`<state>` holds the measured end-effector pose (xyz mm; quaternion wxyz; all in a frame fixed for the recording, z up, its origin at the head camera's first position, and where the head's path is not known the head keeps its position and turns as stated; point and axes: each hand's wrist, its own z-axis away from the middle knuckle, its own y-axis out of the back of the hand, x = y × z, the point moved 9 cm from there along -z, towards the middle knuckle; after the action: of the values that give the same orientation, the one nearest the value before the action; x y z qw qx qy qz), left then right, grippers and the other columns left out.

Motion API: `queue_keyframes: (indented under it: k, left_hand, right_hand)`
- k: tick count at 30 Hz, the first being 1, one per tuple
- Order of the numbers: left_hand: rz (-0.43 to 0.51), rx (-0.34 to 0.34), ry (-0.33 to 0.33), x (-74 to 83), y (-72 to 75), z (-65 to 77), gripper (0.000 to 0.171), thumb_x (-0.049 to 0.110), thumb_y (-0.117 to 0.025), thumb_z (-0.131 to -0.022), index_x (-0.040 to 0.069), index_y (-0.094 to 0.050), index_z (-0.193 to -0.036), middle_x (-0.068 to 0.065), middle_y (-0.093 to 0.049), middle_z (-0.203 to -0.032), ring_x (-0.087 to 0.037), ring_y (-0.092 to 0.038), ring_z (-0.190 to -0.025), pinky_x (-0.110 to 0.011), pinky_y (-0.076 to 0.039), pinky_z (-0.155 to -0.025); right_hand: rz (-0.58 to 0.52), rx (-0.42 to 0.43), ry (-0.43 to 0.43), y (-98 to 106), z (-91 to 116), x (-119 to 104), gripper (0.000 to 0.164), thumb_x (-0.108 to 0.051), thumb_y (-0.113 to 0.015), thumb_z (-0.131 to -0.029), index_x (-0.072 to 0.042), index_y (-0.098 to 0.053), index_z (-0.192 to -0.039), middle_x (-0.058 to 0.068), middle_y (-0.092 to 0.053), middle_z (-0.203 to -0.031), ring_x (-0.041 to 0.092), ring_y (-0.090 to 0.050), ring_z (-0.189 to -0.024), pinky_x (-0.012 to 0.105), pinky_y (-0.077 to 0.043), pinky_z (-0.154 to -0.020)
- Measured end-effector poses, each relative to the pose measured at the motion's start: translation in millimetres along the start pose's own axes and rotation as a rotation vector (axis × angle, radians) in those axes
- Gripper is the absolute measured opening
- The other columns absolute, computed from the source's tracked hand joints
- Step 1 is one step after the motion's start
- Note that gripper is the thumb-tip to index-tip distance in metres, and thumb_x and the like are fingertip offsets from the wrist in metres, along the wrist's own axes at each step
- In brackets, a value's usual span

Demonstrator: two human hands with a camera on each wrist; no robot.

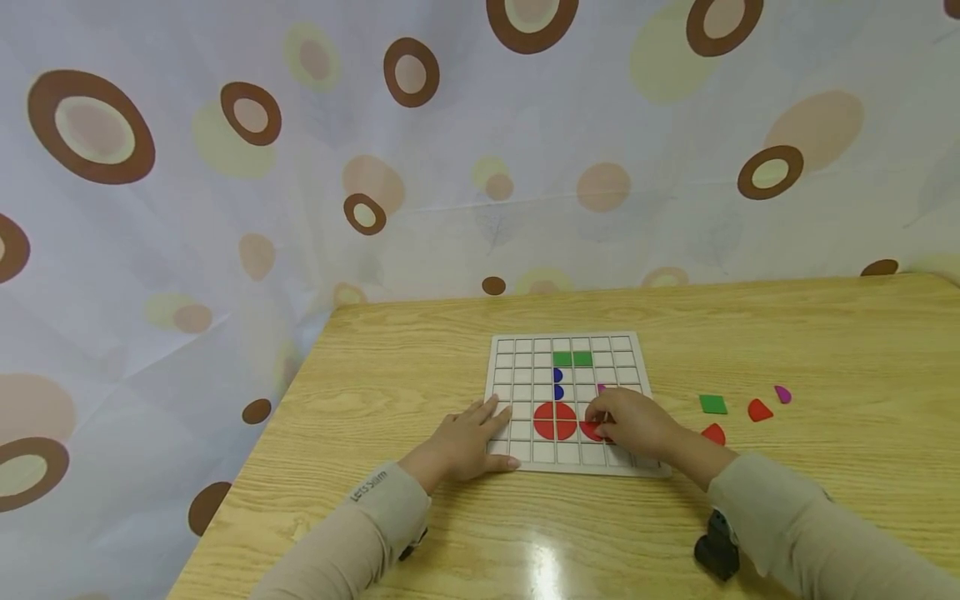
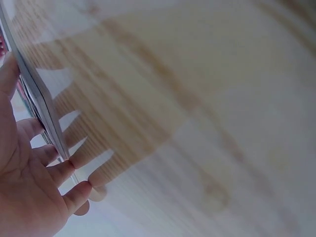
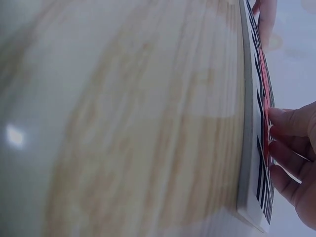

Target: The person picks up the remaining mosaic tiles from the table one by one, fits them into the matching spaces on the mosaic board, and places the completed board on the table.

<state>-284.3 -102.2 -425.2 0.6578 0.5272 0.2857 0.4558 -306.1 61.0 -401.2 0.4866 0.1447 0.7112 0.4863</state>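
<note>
A white gridded board point(image 1: 525, 454) lies on the wooden table, bearing flat coloured pieces. On its left edge rests my left hand point(image 1: 467, 442), fingers spread; in the left wrist view that hand's fingertips point(image 2: 61, 170) lie along the board's side. Over the lower right of the grid, the bent thumb and fingers of my right hand point(image 1: 636, 423) pinch at a red quarter-circle piece point(image 1: 589, 430), close to the grid surface. The right wrist view shows these fingertips point(image 3: 277, 114) right at the red. Left of them, red quarter pieces point(image 1: 546, 413) form a full circle.
Two green pieces point(image 1: 572, 358) and two blue half-circles point(image 1: 558, 392) sit higher on the grid. Right of the board lie a green parallelogram point(image 1: 713, 404), red quarter pieces point(image 1: 759, 410) and a purple half-circle point(image 1: 783, 394). A patterned curtain point(image 1: 465, 233) stands behind the table.
</note>
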Motion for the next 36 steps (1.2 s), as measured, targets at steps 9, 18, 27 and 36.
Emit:
queue_keyframes:
  k: [9,18,27,36]
  left_hand:
    - [-0.004,0.005,-0.018,2.7,2.5,0.5,0.076,0.059,-0.042,-0.079,0.018,-0.021,-0.139,-0.006,-0.013,-0.143,-0.025,-0.014,-0.128,-0.045,-0.023,-0.096]
    - [-0.007,0.002,-0.008,1.9,0.8,0.5,0.076,0.06,-0.042,-0.079,0.019,-0.02,-0.139,-0.005,-0.012,-0.143,-0.023,-0.013,-0.128,-0.045,-0.022,-0.097]
    - [0.001,0.006,-0.014,2.1,1.5,1.1,0.076,0.059,-0.042,-0.079,0.018,-0.02,-0.139,-0.006,-0.012,-0.143,-0.024,-0.014,-0.128,-0.045,-0.022,-0.097]
    - [0.009,-0.002,-0.005,1.5,1.4,2.1,0.076,0.06,-0.041,-0.079,0.019,-0.02,-0.139,-0.005,-0.011,-0.143,-0.024,-0.013,-0.129,-0.046,-0.022,-0.097]
  right_hand:
    - [-0.027,-0.001,-0.033,3.9,6.0,3.7,0.014,-0.001,-0.06,-0.077,-0.002,-0.062,-0.091,-0.002,-0.056,-0.078,0.013,-0.05,-0.072,0.031,-0.044,-0.066]
    - [-0.055,0.016,-0.073,10.9,14.0,7.0,0.014,-0.002,-0.059,-0.078,-0.003,-0.062,-0.091,-0.002,-0.056,-0.079,0.013,-0.051,-0.073,0.031,-0.044,-0.065]
    - [-0.062,0.054,-0.067,23.6,28.6,9.4,0.013,-0.002,-0.06,-0.077,-0.002,-0.062,-0.09,0.001,-0.057,-0.082,0.015,-0.051,-0.075,0.031,-0.043,-0.065]
    - [-0.083,0.069,-0.079,33.5,40.9,16.2,0.015,-0.002,-0.06,-0.078,-0.001,-0.061,-0.093,0.002,-0.058,-0.086,0.017,-0.052,-0.078,0.03,-0.044,-0.064]
